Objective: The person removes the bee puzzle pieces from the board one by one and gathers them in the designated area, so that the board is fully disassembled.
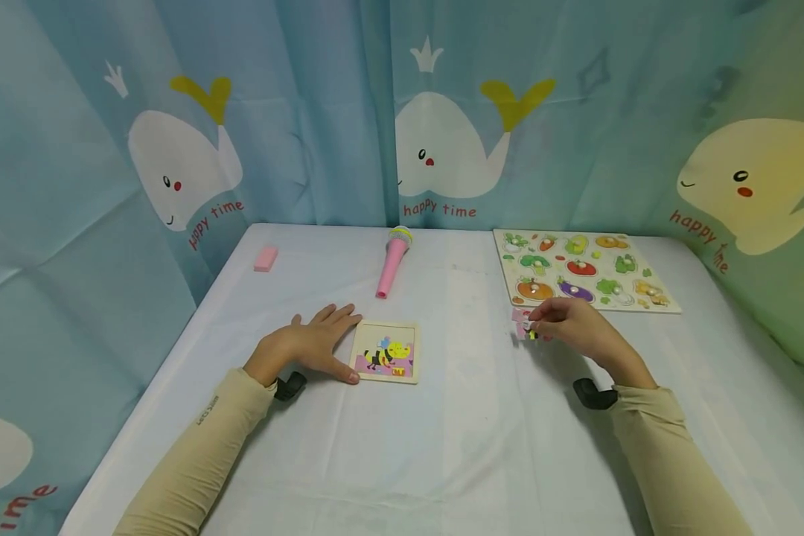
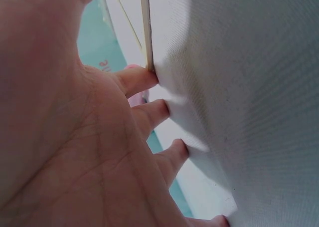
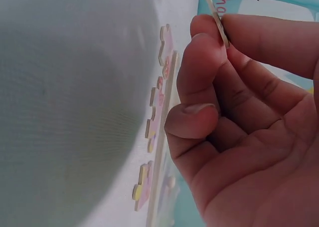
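A small square wooden jigsaw tray with a bee picture lies in the middle of the white table. My left hand is at its left side, fingers spread and fairly straight; thumb and index finger touch the frame, and the other fingertips rest on the cloth. To the right, my right hand pinches a thin jigsaw piece between thumb and fingers, seen edge-on in the right wrist view. Several pink jigsaw pieces lie on the cloth beyond that hand, partly hidden by it in the head view.
A vegetable peg puzzle board lies at the back right, just behind the right hand. A pink toy microphone lies at the back middle, and a pink block at the back left. A whale-print curtain hangs behind the table.
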Demonstrator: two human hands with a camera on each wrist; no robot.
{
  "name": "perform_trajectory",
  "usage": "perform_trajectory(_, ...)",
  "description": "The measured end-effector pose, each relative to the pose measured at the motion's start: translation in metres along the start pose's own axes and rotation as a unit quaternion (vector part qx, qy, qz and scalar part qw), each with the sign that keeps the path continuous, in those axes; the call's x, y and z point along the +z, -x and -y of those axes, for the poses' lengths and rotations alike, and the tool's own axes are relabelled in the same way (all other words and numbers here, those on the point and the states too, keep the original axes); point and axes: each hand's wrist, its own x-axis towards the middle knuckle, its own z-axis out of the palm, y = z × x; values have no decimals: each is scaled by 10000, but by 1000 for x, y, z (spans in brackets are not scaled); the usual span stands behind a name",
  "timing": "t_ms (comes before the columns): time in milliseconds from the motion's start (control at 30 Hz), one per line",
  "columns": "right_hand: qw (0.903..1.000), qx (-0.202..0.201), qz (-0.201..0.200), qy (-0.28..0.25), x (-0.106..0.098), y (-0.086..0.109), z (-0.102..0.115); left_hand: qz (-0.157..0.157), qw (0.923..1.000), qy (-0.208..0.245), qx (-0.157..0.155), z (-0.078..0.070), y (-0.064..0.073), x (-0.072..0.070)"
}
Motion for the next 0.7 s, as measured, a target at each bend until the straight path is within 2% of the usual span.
perform_trajectory(333, 9979, 424, -101, 480, 8, -1, 2, -3, 10000, -21, 3, 0, 1, -1)
perform_trajectory(700, 9946, 118, -172, 1014, 13, -3, -5, 19, 10000, -35, -43, 0, -1, -1)
